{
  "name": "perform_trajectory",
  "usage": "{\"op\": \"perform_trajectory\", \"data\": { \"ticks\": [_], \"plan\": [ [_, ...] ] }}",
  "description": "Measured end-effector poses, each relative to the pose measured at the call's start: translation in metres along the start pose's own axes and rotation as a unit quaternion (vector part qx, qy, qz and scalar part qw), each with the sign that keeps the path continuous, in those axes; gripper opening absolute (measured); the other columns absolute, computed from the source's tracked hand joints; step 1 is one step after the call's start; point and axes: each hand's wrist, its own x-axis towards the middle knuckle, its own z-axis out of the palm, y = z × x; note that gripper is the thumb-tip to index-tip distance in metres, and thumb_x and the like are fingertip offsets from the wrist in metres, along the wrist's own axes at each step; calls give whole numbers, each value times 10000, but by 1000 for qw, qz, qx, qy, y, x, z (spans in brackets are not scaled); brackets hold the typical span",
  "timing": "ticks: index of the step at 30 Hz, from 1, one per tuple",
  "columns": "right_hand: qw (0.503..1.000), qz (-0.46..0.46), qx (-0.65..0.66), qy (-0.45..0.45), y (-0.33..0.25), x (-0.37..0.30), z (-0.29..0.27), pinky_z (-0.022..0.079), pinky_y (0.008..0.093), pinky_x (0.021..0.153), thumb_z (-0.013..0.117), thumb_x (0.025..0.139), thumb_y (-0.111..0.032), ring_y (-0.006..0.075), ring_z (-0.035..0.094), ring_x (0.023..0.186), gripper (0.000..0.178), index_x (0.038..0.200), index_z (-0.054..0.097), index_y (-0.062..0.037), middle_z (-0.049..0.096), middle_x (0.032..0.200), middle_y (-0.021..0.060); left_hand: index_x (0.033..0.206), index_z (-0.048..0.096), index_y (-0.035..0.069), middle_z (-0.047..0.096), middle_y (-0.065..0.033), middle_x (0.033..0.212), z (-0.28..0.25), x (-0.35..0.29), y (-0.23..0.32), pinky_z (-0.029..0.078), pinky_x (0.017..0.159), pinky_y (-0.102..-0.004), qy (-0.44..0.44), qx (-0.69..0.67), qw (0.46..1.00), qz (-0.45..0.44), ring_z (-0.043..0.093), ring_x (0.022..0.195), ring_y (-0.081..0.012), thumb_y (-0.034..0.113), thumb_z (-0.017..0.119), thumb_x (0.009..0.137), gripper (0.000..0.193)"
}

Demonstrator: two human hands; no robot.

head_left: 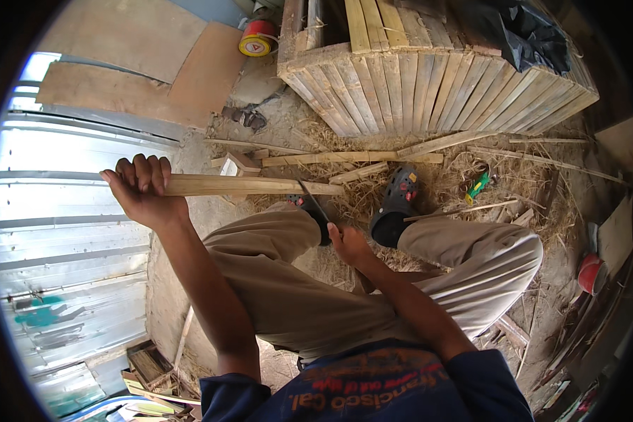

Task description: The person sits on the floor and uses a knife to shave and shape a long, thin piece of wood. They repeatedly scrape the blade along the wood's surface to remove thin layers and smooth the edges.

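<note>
A long pale strip of bamboo or wood [232, 185] lies level above my lap, pointing left to right. My left hand [148, 190] is closed around its left end, fingers curled over the top. In my right hand [352, 246] is a knife, its handle hidden by the fist. The thin dark knife blade [315, 202] slants up to the left and crosses the strip near its right end. Below that end are my dark clogs [395, 204], one partly covered by the strip and the blade.
Straw-like shavings and loose slats [352, 158] litter the ground ahead. A slatted wooden structure [429, 91] stands beyond, black plastic [527, 35] on top. Corrugated metal sheeting [77, 211] walls the left. A green-handled tool [478, 186] lies right of my feet; a red-and-yellow can [258, 39] sits far off.
</note>
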Motion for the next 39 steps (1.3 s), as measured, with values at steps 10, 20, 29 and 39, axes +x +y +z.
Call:
{"op": "perform_trajectory", "data": {
  "ticks": [10, 20, 29, 39],
  "plan": [
    [991, 123, -47, 0, 10, 2, -4, 481, 540, 672, 305, 1000, -630, 404, 634, 682, 772, 776, 623, 37, 613, 700, 232, 696, 301, 180, 267, 50, 557, -3, -4, 1, 240, 450, -232, -7, -14, 1000, -2, 202, 445, -73, 474, 444, 1035, 471],
    [970, 228, -53, -61, 2, 0, -13, 508, 555, 808, 297, 1021, -554, 493, 649, 852, 746, 937, 668, 88, 669, 867, 306, 684, 297, 179, 269, 43, 553, 9, -9, 2, 235, 454, -229, -47, -6, 999, 22, 215, 452, -68, 443, 436, 1046, 469],
    [968, 241, -30, -69, 11, -2, -14, 497, 555, 808, 290, 1039, -511, 469, 646, 836, 701, 996, 665, 79, 661, 841, 297, 659, 281, 178, 229, 36, 575, 14, -16, 2, 232, 473, -238, -41, -10, 999, 13, 194, 466, -95, 404, 377, 1062, 473],
    [962, 266, -16, -58, 41, 9, -10, 482, 543, 566, 300, 1053, -486, 364, 552, 552, 669, 758, 630, 16, 567, 639, 209, 665, 297, 172, 247, 25, 535, 12, -13, -11, 224, 444, -238, 62, -26, 997, -42, 207, 440, -87, 512, 472, 1016, 519]
  ]
}}
